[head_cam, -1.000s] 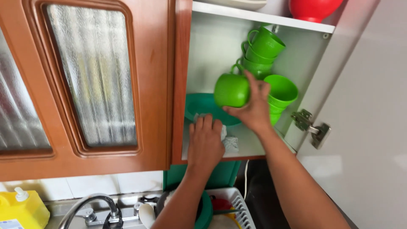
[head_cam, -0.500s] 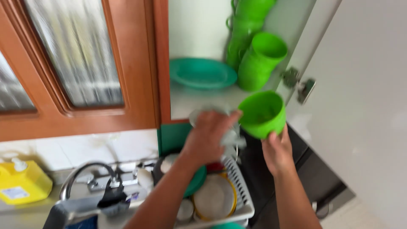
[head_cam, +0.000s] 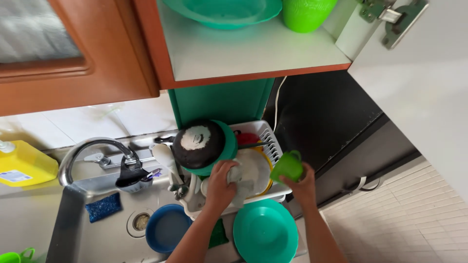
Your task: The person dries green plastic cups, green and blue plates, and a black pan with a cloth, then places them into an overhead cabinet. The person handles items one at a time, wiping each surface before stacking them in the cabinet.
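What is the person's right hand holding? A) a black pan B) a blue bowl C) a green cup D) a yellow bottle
C: the right hand is wrapped around a small green cup beside the white dish rack, while the left hand holds a white cloth over the rack.

Two hands [head_cam: 220, 182] [head_cam: 303, 184]; two green cups [head_cam: 287, 165] [head_cam: 307, 13]; two teal plates [head_cam: 264, 233] [head_cam: 224, 10]; one blue bowl [head_cam: 167, 228].

Bright green cup [head_cam: 286, 165], white rack [head_cam: 267, 134], yellow bottle [head_cam: 24, 164].
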